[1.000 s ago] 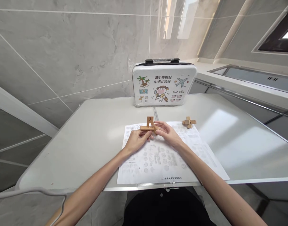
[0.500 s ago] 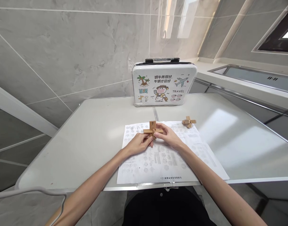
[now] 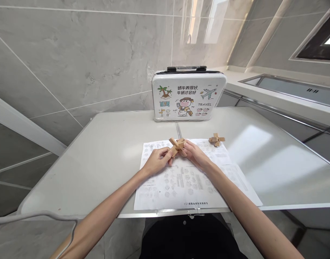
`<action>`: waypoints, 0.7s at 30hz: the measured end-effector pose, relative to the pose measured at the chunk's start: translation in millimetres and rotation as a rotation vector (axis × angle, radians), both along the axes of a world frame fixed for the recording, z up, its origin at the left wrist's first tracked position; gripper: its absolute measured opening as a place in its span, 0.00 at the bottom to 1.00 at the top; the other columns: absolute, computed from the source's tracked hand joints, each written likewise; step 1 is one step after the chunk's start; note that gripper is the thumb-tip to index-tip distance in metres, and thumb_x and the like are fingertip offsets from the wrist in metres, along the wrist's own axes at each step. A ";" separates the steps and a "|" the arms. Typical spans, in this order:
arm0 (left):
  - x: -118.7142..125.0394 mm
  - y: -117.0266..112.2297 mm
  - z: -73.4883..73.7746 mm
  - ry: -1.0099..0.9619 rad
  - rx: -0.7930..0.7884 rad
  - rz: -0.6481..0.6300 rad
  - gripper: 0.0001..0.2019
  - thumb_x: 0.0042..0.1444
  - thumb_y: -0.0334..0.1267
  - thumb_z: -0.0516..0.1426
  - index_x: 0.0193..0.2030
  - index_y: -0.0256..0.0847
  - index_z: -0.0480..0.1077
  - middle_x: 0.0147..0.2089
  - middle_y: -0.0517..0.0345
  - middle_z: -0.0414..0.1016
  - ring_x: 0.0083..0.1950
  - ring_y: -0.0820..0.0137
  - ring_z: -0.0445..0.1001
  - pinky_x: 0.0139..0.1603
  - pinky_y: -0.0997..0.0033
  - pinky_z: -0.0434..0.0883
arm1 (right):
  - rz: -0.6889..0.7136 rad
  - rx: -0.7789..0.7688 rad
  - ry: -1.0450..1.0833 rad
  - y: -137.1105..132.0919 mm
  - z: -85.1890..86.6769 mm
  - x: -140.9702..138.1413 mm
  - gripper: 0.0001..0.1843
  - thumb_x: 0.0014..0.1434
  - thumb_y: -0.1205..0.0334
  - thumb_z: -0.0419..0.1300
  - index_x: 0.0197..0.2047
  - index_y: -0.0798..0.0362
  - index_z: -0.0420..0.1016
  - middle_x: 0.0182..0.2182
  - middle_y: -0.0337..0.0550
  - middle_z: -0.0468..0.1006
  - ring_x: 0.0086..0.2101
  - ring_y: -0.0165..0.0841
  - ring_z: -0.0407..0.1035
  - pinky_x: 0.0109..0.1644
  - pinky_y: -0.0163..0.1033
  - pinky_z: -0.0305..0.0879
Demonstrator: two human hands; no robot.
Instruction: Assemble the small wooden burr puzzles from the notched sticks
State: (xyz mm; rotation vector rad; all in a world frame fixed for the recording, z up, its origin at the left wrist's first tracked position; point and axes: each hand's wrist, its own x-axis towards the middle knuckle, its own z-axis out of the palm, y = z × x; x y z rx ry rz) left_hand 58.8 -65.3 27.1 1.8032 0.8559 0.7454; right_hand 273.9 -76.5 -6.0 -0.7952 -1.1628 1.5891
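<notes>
A wooden cross-shaped puzzle [image 3: 176, 145] is held just above the printed instruction sheet [image 3: 186, 180]. My left hand [image 3: 156, 162] pinches its lower left end with closed fingers. My right hand [image 3: 193, 154] grips it from the right, fingers curled around the sticks. The puzzle sits tilted between both hands. A second assembled wooden puzzle [image 3: 216, 140] lies on the sheet's far right corner, apart from my right hand.
A white case [image 3: 188, 94] with cartoon travel pictures and a black handle stands upright at the back of the grey folding table [image 3: 100, 162]. A tiled wall rises behind it. A ledge with a metal-framed panel [image 3: 289, 90] runs along the right.
Both hands have turned the wooden puzzle: its upright stick, vertical a second ago, now leans diagonally. The hands have shifted slightly on the sheet. The second puzzle has not moved.
</notes>
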 end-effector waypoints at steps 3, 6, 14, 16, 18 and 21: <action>-1.6 3.5 -0.2 -0.070 -0.029 0.053 0.20 0.69 0.46 0.51 0.27 0.40 0.68 0.23 0.60 0.71 0.28 0.70 0.70 0.39 0.69 0.68 | -0.028 -0.015 -0.031 0.9 -0.6 -0.4 0.25 0.68 0.37 0.61 0.55 0.48 0.78 0.52 0.49 0.82 0.48 0.42 0.77 0.54 0.48 0.74; -3.3 7.5 -2.5 -0.162 -0.103 0.074 0.21 0.68 0.46 0.51 0.25 0.41 0.67 0.20 0.61 0.69 0.25 0.71 0.68 0.36 0.69 0.68 | -0.040 -0.003 -0.084 1.5 -2.7 0.1 0.23 0.68 0.38 0.62 0.47 0.51 0.80 0.45 0.48 0.82 0.41 0.38 0.76 0.43 0.42 0.74; -6.6 11.0 -3.7 -0.241 -0.240 0.118 0.22 0.63 0.45 0.52 0.17 0.45 0.54 0.12 0.66 0.52 0.17 0.74 0.59 0.24 0.71 0.60 | 0.045 -0.073 -0.058 0.5 -3.1 1.4 0.21 0.66 0.41 0.65 0.37 0.52 0.74 0.25 0.35 0.71 0.22 0.27 0.61 0.25 0.35 0.60; -6.9 10.8 -3.7 -0.239 -0.251 0.113 0.23 0.62 0.45 0.52 0.17 0.45 0.53 0.12 0.67 0.50 0.16 0.75 0.57 0.23 0.71 0.59 | 0.060 -0.073 -0.044 -0.1 -1.2 1.3 0.22 0.68 0.41 0.64 0.37 0.52 0.73 0.23 0.34 0.69 0.21 0.27 0.59 0.24 0.35 0.58; -6.8 10.9 -3.3 -0.233 -0.255 0.111 0.23 0.63 0.46 0.52 0.17 0.45 0.53 0.12 0.66 0.51 0.16 0.74 0.56 0.23 0.70 0.60 | 0.103 -0.075 -0.024 -0.6 -0.2 1.8 0.21 0.69 0.42 0.64 0.37 0.52 0.72 0.22 0.32 0.66 0.21 0.27 0.57 0.24 0.35 0.55; -6.4 11.4 -1.7 -0.211 -0.236 0.125 0.25 0.66 0.48 0.51 0.17 0.43 0.57 0.14 0.63 0.58 0.18 0.74 0.59 0.26 0.70 0.61 | 0.183 -0.086 -0.017 -0.7 -1.0 3.8 0.20 0.69 0.44 0.64 0.35 0.52 0.69 0.21 0.31 0.64 0.21 0.26 0.56 0.25 0.35 0.53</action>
